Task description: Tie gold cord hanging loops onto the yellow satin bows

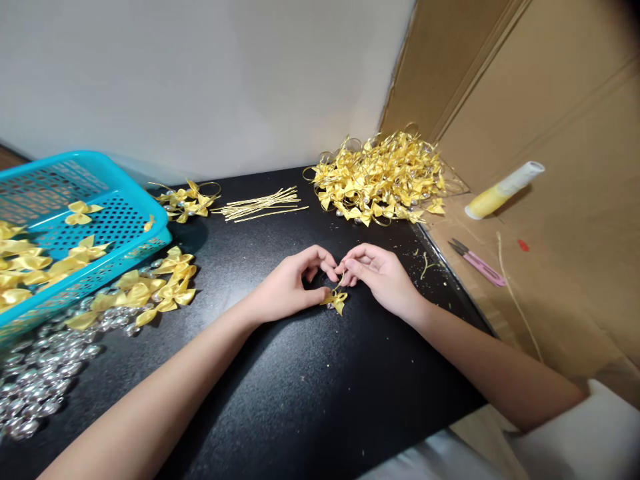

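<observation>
Our left hand [290,283] and right hand [377,273] both pinch a yellow bow [337,300] at the middle of the black table [300,387]. A white wall [200,80] rises behind; cardboard [550,133] lines the right, a blue basket [100,200] sits left.

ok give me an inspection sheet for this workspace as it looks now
surface: black tabletop, small specks scattered on it
job's things: small yellow bow pinched between both hands
clutter: heap of finished bows at the back, gold strips, loose bows, clear beads, blue basket holding more bows
hands: left hand and right hand meet at the bow, fingertips closed on it
cables: nothing seen
surroundings: white wall, cardboard with pink snips and a yellow tube
</observation>
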A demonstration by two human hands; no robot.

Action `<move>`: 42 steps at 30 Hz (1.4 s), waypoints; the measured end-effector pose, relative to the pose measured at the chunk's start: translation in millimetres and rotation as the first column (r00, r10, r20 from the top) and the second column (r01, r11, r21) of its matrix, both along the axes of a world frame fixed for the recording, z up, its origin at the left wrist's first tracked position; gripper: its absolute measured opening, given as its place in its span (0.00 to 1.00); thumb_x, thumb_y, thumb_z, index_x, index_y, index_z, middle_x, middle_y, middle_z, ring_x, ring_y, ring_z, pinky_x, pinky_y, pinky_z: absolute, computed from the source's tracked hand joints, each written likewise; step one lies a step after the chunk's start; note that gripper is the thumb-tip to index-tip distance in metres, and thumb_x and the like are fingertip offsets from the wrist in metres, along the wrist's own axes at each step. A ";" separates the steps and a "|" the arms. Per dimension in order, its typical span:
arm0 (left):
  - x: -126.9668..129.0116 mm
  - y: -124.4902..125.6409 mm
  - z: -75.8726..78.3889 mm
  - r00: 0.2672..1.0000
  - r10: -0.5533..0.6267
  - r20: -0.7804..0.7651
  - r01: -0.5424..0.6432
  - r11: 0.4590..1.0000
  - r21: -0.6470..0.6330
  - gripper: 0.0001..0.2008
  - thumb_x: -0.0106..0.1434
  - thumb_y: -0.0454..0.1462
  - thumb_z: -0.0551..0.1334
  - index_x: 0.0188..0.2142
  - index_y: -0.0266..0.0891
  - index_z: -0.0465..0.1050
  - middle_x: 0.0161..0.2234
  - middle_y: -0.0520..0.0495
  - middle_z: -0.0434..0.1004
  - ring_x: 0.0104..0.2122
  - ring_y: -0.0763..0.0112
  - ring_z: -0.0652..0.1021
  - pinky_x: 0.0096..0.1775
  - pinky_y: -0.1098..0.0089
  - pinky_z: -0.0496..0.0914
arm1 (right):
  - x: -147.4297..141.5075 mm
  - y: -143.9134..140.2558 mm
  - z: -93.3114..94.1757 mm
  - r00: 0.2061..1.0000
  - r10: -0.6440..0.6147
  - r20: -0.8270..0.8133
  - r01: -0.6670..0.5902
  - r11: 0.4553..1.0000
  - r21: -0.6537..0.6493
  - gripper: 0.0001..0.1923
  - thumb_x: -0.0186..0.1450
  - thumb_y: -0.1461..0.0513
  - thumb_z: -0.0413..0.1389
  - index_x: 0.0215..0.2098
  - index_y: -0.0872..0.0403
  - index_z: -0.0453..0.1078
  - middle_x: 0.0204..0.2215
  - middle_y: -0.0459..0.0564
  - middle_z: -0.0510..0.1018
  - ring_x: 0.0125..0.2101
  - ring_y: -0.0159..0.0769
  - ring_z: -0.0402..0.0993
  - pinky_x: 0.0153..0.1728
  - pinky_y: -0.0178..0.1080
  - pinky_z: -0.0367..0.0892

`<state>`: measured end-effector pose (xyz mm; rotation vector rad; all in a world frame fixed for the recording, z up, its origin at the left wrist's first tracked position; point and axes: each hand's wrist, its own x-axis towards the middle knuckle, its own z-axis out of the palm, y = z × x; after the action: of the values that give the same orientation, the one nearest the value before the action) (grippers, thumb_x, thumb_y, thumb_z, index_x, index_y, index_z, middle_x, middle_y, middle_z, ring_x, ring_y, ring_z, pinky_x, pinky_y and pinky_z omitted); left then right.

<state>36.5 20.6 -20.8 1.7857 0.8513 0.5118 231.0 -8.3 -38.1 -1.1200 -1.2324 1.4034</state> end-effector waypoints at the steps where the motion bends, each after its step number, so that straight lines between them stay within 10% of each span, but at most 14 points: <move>1: 0.2 -0.2 -0.1 1.000 -0.001 0.010 0.001 1.000 -0.002 0.13 0.55 0.30 0.64 0.40 0.39 0.66 0.36 0.50 0.76 0.29 0.76 0.70 0.32 0.73 0.64 | -0.2 0.0 0.0 1.000 -0.002 -0.007 0.002 1.000 0.001 0.10 0.61 0.55 0.61 0.31 0.54 0.70 0.27 0.46 0.80 0.25 0.29 0.77 0.28 0.34 0.71; 42: 0.8 -2.1 -0.9 0.995 -0.091 0.031 0.093 0.993 -0.068 0.08 0.63 0.35 0.60 0.39 0.39 0.62 0.33 0.50 0.75 0.32 0.73 0.75 0.37 0.70 0.68 | 1.1 5.5 -6.5 0.993 -0.084 -0.079 0.080 0.995 -0.051 0.12 0.57 0.55 0.64 0.30 0.54 0.70 0.26 0.45 0.80 0.25 0.28 0.77 0.30 0.34 0.73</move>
<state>37.3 18.5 -21.7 1.7414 0.7542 0.4412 232.1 -2.8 -44.6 -1.1229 -1.0892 1.4083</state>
